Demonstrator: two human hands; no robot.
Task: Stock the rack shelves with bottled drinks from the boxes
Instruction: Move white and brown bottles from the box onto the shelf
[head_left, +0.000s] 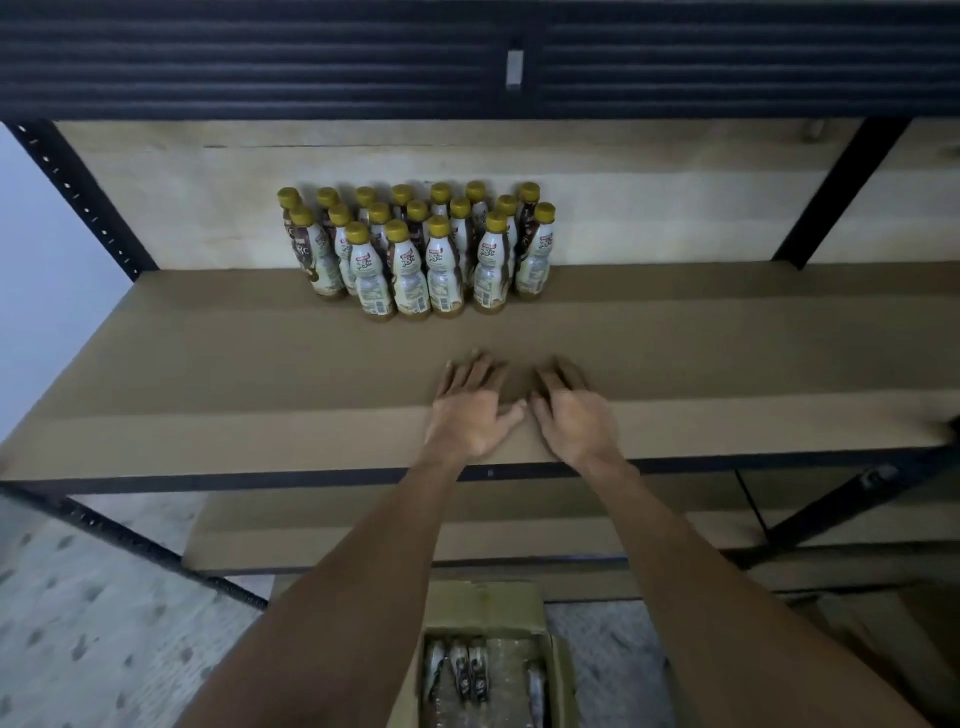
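Several bottled drinks (415, 249) with yellow caps and white-and-brown labels stand upright in rows at the back of the brown rack shelf (234, 374). My left hand (472, 410) and my right hand (571, 415) lie side by side near the shelf's front edge, fingers spread and straight, holding nothing. Both hands are well in front of the bottles. Below, between my forearms, an open cardboard box (488, 608) on the floor holds a few more bottles (462, 670) lying inside.
Black metal uprights (78, 197) (841, 192) frame the shelf, and a dark ribbed shelf underside (467, 57) hangs overhead. A lower shelf board (322, 535) sits beneath. Speckled floor (93, 623) lies to the left; the wall is at far left.
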